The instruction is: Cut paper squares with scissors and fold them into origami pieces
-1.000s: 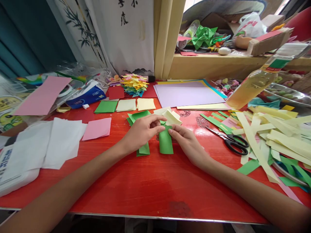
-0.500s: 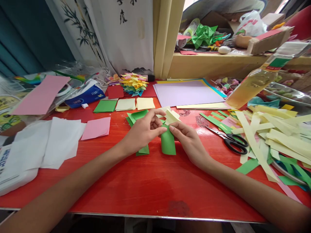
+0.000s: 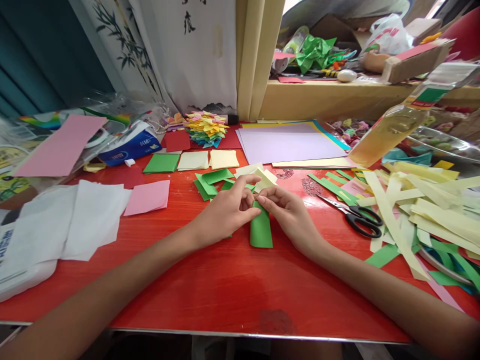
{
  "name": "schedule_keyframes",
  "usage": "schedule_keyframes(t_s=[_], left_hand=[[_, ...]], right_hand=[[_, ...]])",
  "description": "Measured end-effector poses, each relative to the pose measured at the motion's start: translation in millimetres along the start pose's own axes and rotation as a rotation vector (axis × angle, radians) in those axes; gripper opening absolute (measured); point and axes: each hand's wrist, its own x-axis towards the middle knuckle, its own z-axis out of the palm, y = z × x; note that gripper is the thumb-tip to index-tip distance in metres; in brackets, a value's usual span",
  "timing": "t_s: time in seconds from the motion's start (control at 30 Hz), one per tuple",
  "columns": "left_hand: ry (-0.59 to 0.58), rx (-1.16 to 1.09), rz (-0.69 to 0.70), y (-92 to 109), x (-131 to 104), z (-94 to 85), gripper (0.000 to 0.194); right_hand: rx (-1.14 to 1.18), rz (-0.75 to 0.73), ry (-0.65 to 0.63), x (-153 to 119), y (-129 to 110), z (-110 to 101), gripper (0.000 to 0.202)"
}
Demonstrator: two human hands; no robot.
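Between my two hands, above the red table (image 3: 210,295), a curved piece of green paper (image 3: 260,231) hangs by its upper edge. My right hand (image 3: 287,210) pinches that top edge between thumb and fingers. On the other side, my left hand (image 3: 232,212) has its thumb against the paper's upper left, fingers curled in; its index fingertip points right above the paper. Just beyond the hands lie folded green papers (image 3: 204,187) and folded pale yellow papers (image 3: 267,179), partly covered by my fingers.
Black-handled scissors (image 3: 362,220) lie to the right, beside a heap of paper strips (image 3: 423,200). A bottle (image 3: 390,130) leans behind them. Pink squares (image 3: 148,197) and white sheets (image 3: 93,220) are on the left. Lilac sheets (image 3: 281,142) and a folded-paper stack (image 3: 206,129) sit at the back.
The green paper has come slightly lower and nearer to me, with both hands following. My left hand now covers most of the green piece that lay beneath it.
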Motion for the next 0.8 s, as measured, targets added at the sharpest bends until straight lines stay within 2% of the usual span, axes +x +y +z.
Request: schedule_keyframes(t_s=[0.23,0.53,0.8], left_hand=[[0.02,0.047,0.022,-1.7,-1.5,3.4,0.044],[0.055,0.037,-0.019,1.4,-2.2,3.8,0.043],[0.011,0.029,-0.059,-0.9,-1.1,3.5,0.048]], right_hand=[[-0.058,0.012,-0.056,0.0,2.5,-1.3,0.015],[-0.244,-0.057,0.071,-1.5,4.6,-3.1,0.016],[-0.097,0.008,0.215,2.8,13.9,-8.8,0.022]])
